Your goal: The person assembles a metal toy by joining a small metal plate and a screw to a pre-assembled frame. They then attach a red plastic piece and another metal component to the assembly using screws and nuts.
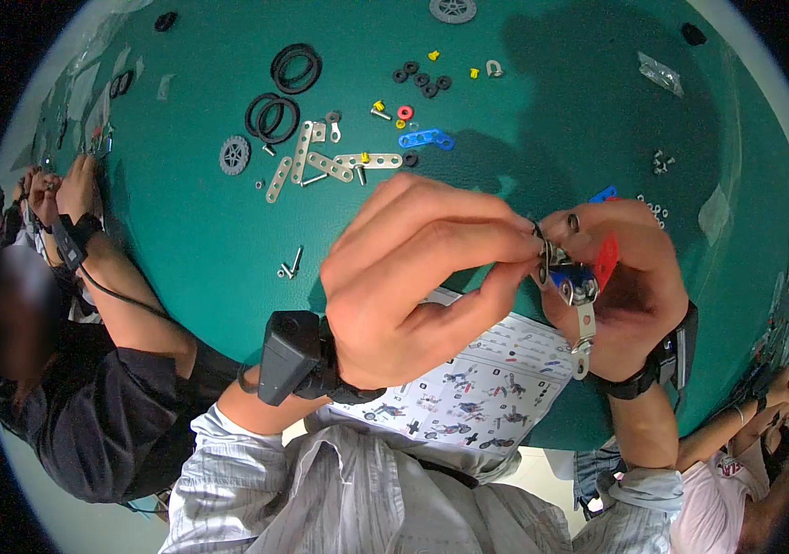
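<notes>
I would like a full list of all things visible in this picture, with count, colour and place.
table: one, green, under everything
rubber rings: about four, black, far left
gear wheels: two, grey, one beside the rings, one at the far edge
metal strips: several, silver, near the rings
blue strip: one, right of the metal strips
small washers: about five, black, far centre
screws: two, silver, left of the hands
instruction sheet: one, white, near edge
other people: two, left and right
small assembly: one, blue, red, silver, between both hands
left hand: pinches the assembly
right hand: holds the assembly
</notes>
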The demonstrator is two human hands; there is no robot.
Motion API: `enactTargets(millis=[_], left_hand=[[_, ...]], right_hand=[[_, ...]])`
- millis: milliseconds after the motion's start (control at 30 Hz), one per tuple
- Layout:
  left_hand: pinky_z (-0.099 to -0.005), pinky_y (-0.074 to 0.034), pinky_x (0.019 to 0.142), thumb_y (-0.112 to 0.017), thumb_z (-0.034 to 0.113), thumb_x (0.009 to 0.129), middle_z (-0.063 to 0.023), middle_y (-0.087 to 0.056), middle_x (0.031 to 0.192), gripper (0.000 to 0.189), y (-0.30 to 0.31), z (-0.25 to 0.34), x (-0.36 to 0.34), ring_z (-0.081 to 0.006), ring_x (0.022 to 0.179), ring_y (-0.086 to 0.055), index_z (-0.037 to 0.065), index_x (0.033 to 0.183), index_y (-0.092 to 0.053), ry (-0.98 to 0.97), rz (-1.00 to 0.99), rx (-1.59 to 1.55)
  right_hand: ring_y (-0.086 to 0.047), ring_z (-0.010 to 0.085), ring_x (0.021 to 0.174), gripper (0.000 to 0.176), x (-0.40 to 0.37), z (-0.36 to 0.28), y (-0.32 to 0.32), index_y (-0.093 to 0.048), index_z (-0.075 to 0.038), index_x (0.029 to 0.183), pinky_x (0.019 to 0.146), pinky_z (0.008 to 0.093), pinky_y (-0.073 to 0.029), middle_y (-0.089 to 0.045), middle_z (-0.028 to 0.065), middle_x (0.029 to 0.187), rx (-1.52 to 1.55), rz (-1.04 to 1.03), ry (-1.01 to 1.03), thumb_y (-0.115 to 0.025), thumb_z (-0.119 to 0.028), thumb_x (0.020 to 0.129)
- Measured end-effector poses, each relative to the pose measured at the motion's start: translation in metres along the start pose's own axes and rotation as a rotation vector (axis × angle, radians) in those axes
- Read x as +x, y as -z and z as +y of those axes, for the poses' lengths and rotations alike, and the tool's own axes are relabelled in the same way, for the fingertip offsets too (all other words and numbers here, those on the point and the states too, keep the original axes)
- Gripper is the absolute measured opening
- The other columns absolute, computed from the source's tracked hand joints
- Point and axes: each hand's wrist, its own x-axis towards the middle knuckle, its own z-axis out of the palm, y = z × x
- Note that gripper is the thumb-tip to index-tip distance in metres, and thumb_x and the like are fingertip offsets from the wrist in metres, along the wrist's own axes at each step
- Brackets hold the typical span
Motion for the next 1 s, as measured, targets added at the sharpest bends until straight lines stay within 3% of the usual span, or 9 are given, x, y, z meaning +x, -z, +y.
enactTargets(millis=[367,667,1000], left_hand=[[-0.0339,-0.052,0.074,-0.075,-0.01,0.071,-0.0129,-0.07,0.097,0.026,0.001,-0.002,0.0,-0.0252,0.085,-0.067,0.001,0.094,-0.07,0.0,-0.071,-0.065],[-0.0341,-0.052,0.075,-0.077,-0.008,0.072,-0.0121,-0.07,0.095,0.024,0.002,-0.001,0.002,-0.025,0.086,-0.067,0.001,0.093,-0.07,-0.001,-0.104,-0.055],[-0.0328,-0.052,0.074,-0.08,-0.003,0.073,-0.0121,-0.069,0.091,0.021,-0.001,-0.002,0.002,-0.0237,0.083,-0.066,0.001,0.09,-0.069,0.102,-0.115,-0.149]], right_hand=[[-0.071,0.0268,0.088,0.035,0.001,0.0,0.002,-0.07,-0.001,0.098,0.075,0.0331,-0.057,-0.069,0.0168,0.1,-0.078,-0.01,0.057,-0.08,0.006,0.065],[-0.072,0.0266,0.087,0.031,0.0,0.005,0.011,-0.071,-0.001,0.1,0.073,0.0325,-0.058,-0.069,0.0176,0.1,-0.136,-0.056,0.154,-0.078,0.0,0.07],[-0.071,0.0276,0.088,0.034,0.001,0.0,0.011,-0.071,-0.002,0.1,0.072,0.0325,-0.059,-0.069,0.018,0.101,-0.197,-0.068,0.201,-0.076,0.009,0.068]])
